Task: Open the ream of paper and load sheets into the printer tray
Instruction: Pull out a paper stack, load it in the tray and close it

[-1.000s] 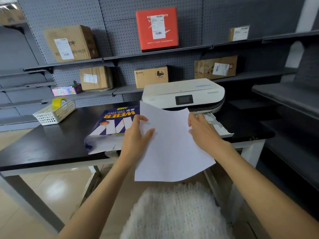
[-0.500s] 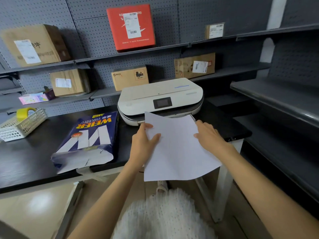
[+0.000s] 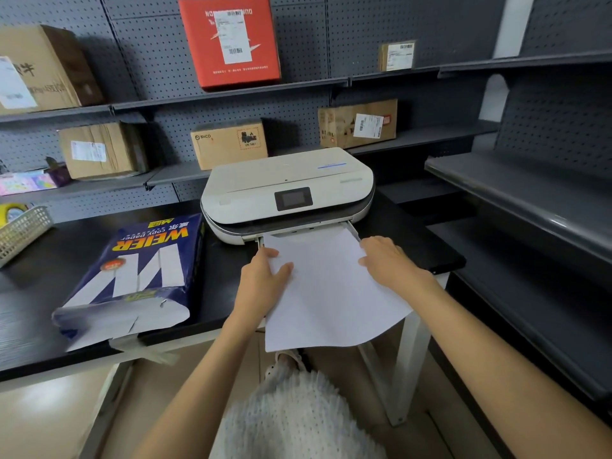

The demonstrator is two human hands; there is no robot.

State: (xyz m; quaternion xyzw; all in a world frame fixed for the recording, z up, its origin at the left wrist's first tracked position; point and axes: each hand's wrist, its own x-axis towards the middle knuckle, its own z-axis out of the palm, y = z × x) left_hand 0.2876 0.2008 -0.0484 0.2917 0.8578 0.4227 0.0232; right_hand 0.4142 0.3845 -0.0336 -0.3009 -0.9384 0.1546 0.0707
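Note:
A thin stack of white sheets [image 3: 328, 293] is held flat between both hands. My left hand [image 3: 263, 281] grips its left edge and my right hand [image 3: 389, 260] its right edge. The far edge of the sheets lies in the pulled-out tray [image 3: 353, 226] at the front of the white printer [image 3: 288, 190]. The near part of the sheets hangs past the table edge. The blue ream of paper [image 3: 132, 276], its wrapper torn at the near end, lies on the black table [image 3: 39, 299] to the left.
A white mesh basket [image 3: 20, 231] with a tape roll sits at the table's far left. Grey pegboard shelves behind hold cardboard boxes [image 3: 228, 144] and a red box [image 3: 231, 41]. Dark shelving [image 3: 530, 200] stands close on the right.
The sheets have moved forward and their far edge has gone into the printer tray. The view has swung right, bringing the printer to the centre.

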